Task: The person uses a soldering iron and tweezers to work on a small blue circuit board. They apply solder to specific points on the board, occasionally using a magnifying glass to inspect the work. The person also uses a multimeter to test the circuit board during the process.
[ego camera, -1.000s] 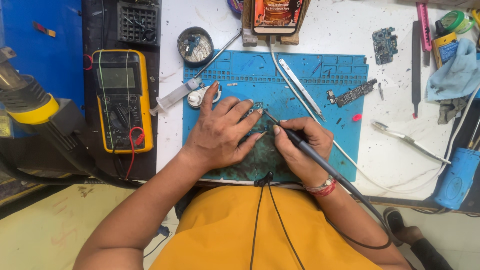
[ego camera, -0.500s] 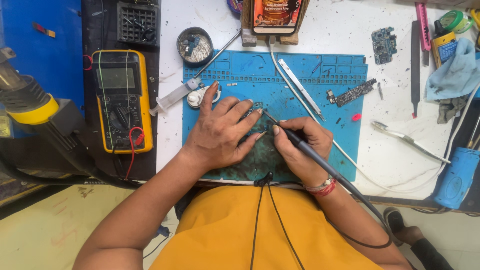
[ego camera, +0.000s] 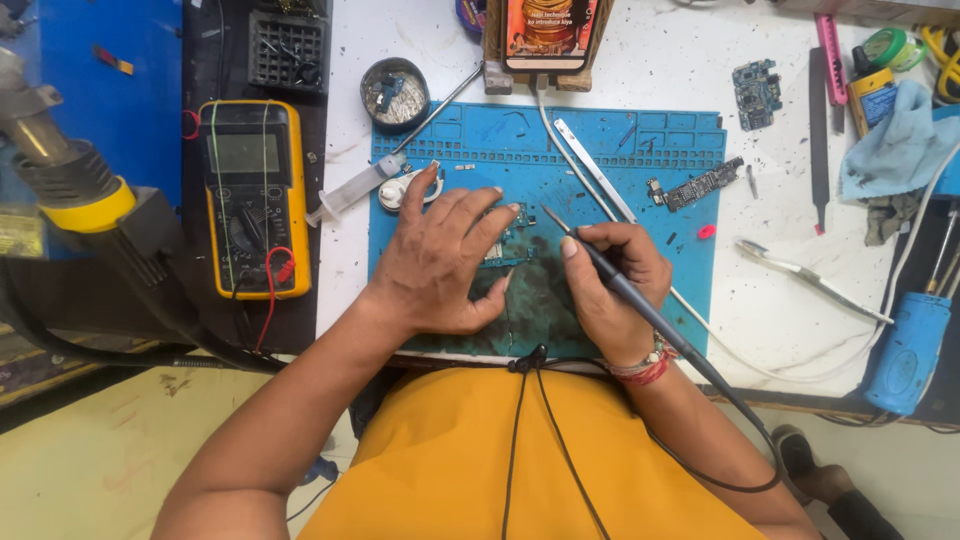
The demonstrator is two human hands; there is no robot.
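This is an electronics repair workbench. A blue silicone soldering mat (ego camera: 640, 135) fills the centre of the frame, a yellow multimeter (ego camera: 252, 195) sits at the left, a hot-air gun (ego camera: 60, 170) at the far left, and bare circuit boards (ego camera: 756, 92) lie at the upper right.

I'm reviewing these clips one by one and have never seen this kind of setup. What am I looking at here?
This is one view, from a camera worn on the person's head, looking down at a workbench. No machine is involved, only two bare hands. The left hand presses flat on a small circuit board lying on a blue work mat. The right hand grips a corded soldering pen, tip near the board. Around them lie a yellow multimeter, a syringe, tweezers and a blue cloth.
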